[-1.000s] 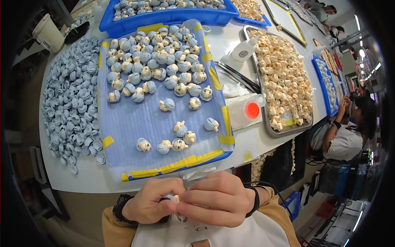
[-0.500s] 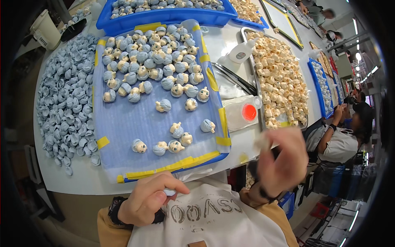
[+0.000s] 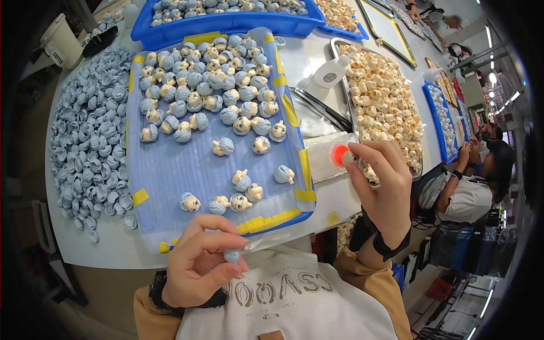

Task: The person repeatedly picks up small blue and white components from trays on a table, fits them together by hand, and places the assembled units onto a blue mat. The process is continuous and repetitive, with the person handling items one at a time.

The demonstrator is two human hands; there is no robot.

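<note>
Between the thumb and fingers of my left hand (image 3: 199, 265) is a small light-blue doll hair piece (image 3: 231, 255), held just off the table's near edge. My right hand (image 3: 384, 184) pinches a cream doll face piece (image 3: 350, 159) beside the small jar with bright red contents (image 3: 339, 154). Whether the piece touches the jar cannot be made out. Left of that jar lies the blue lined tray (image 3: 170, 187), carrying many doll heads with blue hair. Beyond my right hand is a metal tray (image 3: 352, 107) heaped with cream face pieces (image 3: 379, 96).
A large heap of loose blue hair pieces (image 3: 90, 141) covers the table's left side. Black tweezers (image 3: 323, 107) and a white squeeze bottle (image 3: 331, 72) lie between the trays. A blue bin (image 3: 226, 28) of heads stands at the back. Another person (image 3: 467, 192) sits at right.
My right hand has moved up and forward to the red jar, carrying the face piece. My left hand has turned and opened its grip slightly, showing more of the hair piece.
</note>
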